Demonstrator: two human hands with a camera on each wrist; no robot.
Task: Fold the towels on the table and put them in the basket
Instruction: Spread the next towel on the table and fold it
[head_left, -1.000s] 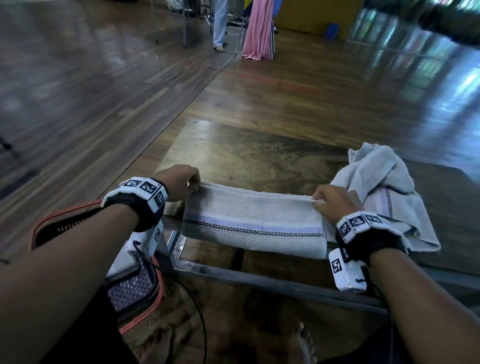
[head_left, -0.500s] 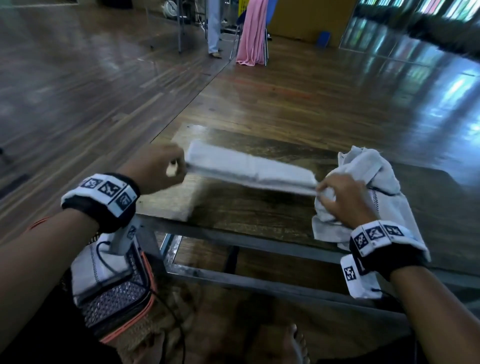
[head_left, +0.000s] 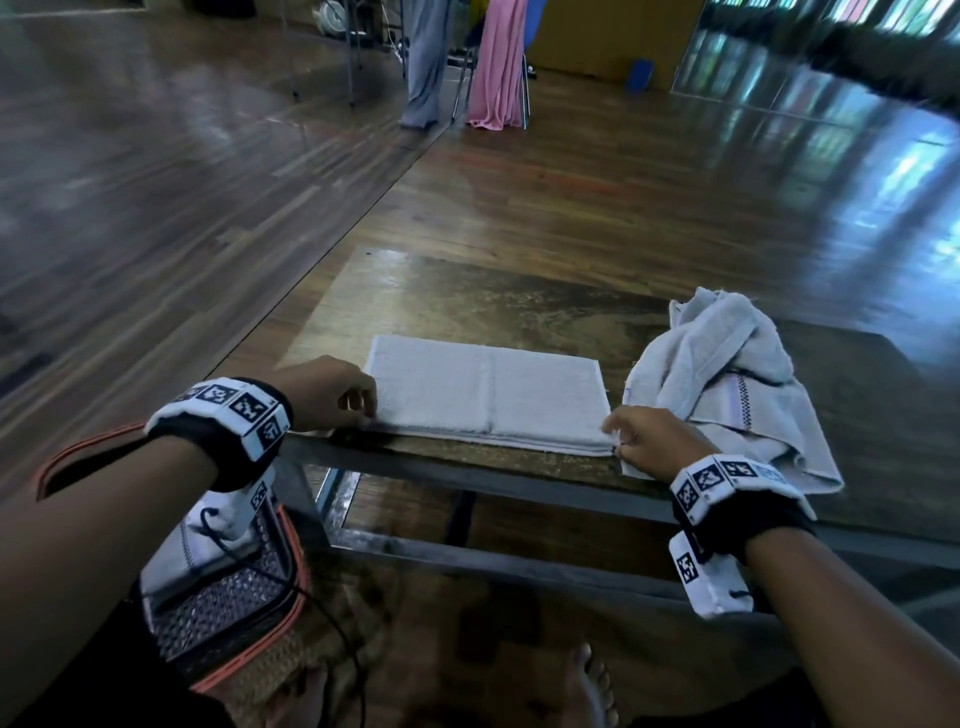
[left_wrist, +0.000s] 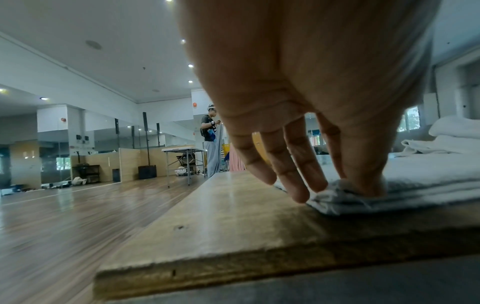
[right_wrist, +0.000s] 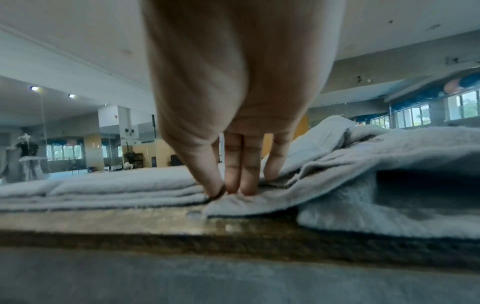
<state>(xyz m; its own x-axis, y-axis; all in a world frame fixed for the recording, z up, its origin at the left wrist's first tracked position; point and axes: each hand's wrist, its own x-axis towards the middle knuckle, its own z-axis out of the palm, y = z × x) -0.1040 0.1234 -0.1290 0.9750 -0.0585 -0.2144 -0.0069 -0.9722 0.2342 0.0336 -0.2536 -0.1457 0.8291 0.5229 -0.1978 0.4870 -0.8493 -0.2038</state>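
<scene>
Two hands, left hand and right hand, now pinch the folded towel, laid flat on the table.

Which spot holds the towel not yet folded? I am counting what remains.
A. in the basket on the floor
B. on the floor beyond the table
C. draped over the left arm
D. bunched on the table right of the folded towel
D: the crumpled towel lies heaped on the table just right of the folded towel, by the right hand.
</scene>
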